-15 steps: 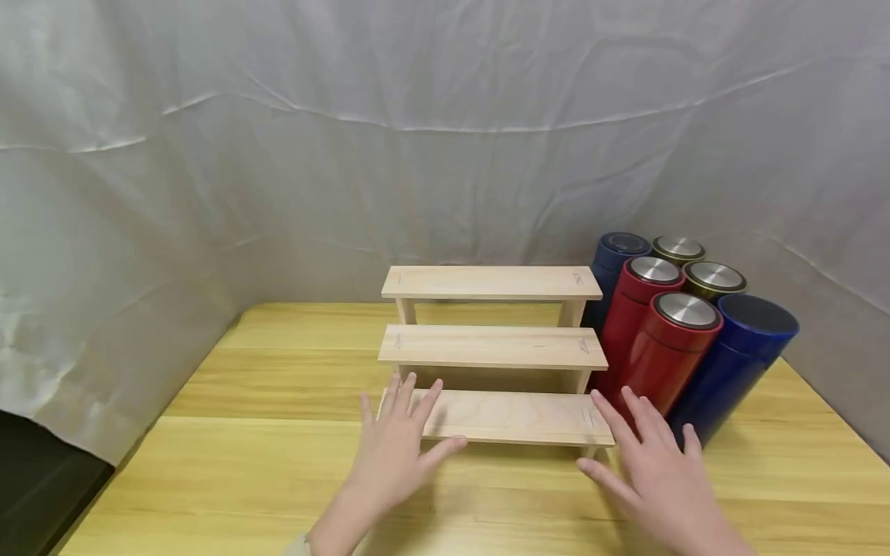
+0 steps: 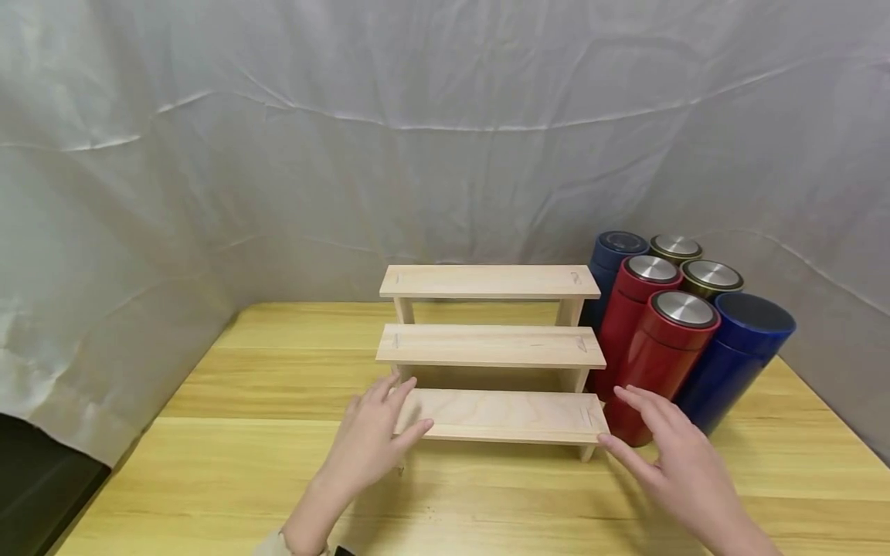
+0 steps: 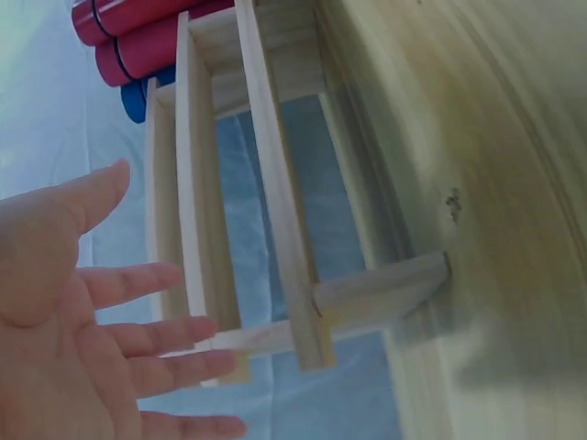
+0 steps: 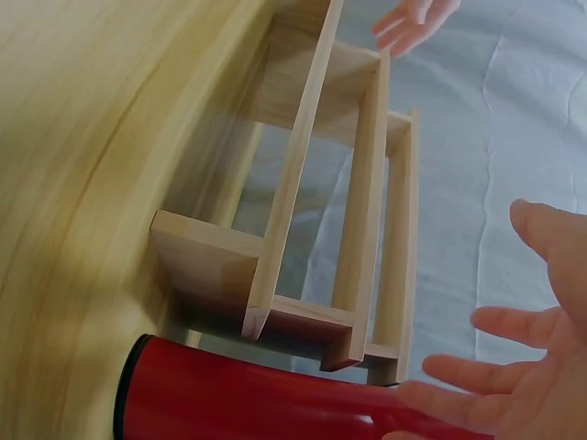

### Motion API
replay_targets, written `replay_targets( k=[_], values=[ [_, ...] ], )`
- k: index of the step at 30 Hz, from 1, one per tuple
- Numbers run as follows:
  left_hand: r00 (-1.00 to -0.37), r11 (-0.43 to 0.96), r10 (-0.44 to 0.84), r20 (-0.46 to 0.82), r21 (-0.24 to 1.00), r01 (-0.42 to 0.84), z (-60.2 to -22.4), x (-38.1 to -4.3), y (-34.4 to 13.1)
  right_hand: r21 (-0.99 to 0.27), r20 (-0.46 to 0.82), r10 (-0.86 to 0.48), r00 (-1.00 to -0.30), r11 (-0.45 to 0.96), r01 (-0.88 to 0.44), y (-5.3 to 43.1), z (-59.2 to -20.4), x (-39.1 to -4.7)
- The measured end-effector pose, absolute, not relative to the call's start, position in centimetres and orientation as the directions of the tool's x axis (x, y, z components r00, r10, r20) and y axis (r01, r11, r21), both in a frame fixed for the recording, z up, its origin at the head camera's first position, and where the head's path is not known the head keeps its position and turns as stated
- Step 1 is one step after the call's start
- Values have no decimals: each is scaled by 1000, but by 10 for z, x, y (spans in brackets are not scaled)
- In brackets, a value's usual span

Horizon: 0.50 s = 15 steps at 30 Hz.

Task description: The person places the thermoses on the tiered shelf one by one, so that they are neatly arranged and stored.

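Observation:
A light wooden three-step display stand (image 2: 490, 345) stands on the table. My left hand (image 2: 361, 448) is beside the left end of its lowest step, fingers spread and holding nothing. In the left wrist view, the left hand (image 3: 69, 339) has its palm toward the stand. My right hand (image 2: 674, 455) hovers off the right end of the lowest step, in front of a red flask (image 2: 670, 351). The right wrist view shows the right hand (image 4: 523, 348) with loose, spread fingers; contact with the stand or flask cannot be told.
Several flasks cluster right of the stand: two red, a dark blue one (image 2: 619, 255) at the back, a glossy blue one (image 2: 740, 355) and two with gold-edged lids (image 2: 712, 274). Behind the wooden table (image 2: 278, 386) hangs a grey cloth (image 2: 417, 154). A black object (image 2: 42, 471) lies left.
The left hand has moved left, off the top of the lowest step. My right hand has shifted slightly right. The stand and flasks keep their places.

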<state>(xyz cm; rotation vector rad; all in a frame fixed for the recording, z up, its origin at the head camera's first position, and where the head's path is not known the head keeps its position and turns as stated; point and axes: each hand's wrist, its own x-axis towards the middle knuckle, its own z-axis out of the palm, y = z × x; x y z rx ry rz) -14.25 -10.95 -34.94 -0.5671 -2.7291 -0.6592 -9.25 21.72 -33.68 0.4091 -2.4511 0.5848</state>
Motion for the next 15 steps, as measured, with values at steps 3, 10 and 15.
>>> replay_targets(
  k=[3, 10, 15],
  values=[
    [-882, 798, 286, 375, 415, 436, -352, -145, -112, -338, 656, -128, -744, 831, -442, 219, -337, -93],
    [-897, 744, 191, 399, 537, 397, -356, -152, -118, -443, 733, -48, -679, 723, -530, 234, -342, -97],
    [-896, 669, 129, 424, 630, 394, -360, -157, -124, -548, 713, 58, -699, 668, -503, 245, -343, -95]
  ],
)
